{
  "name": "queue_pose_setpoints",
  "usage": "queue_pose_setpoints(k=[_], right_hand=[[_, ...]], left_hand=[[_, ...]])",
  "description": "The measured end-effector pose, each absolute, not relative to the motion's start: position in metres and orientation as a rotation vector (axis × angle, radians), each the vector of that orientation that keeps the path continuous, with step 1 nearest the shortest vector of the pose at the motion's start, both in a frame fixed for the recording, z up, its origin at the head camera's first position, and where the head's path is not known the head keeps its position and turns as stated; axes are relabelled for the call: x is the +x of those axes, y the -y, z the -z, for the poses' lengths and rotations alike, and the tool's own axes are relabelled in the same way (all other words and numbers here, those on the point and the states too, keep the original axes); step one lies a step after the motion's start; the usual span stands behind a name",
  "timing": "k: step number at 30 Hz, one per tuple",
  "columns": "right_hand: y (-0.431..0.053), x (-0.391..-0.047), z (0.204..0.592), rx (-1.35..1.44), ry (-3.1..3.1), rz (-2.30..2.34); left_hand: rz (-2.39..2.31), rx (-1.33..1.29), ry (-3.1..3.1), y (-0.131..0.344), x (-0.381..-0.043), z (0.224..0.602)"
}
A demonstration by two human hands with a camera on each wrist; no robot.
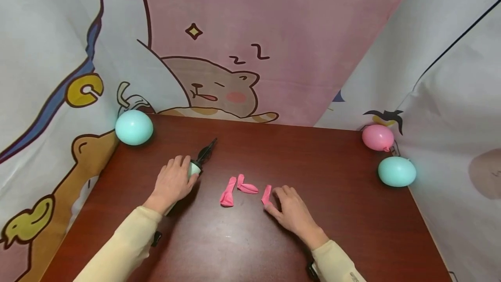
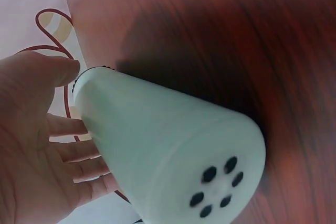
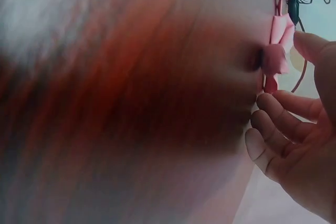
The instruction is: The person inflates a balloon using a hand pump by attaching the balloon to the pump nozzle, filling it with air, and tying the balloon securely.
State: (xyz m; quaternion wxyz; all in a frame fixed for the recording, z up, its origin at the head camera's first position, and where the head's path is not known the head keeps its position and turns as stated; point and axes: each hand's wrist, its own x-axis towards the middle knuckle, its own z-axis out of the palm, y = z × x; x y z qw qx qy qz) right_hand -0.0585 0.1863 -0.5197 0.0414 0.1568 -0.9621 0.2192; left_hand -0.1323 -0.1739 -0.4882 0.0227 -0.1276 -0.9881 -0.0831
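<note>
A pale green hand balloon pump point(image 2: 157, 129) with a black nozzle point(image 1: 207, 150) lies on the table, its nozzle pointing to the back. From above, my left hand point(image 1: 174, 182) grips it near the nozzle end, thumb on one side and fingers on the other. Three flat pink balloons lie mid-table: one on the left point(image 1: 228, 193), a folded one in the middle point(image 1: 247, 187) and one on the right point(image 1: 267, 195). My right hand point(image 1: 291, 210) is beside the right balloon, thumb and fingers spread apart, with the thumb tip right at its lower end.
An inflated mint balloon point(image 1: 134, 127) sits at the table's back left corner. At the right edge are an inflated pink balloon point(image 1: 378, 137) and another mint one point(image 1: 397, 171). Printed cloth point(image 1: 297, 34) hangs behind and at the sides of the brown table point(image 1: 219, 247).
</note>
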Motion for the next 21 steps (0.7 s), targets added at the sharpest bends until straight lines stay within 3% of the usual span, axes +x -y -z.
queue_pose_setpoints(k=[21], right_hand=[[-0.178, -0.064, 0.533, 0.477, 2.824, -0.6]], left_hand=[[0.405, -0.337, 3.18, 0.168, -0.146, 0.504]])
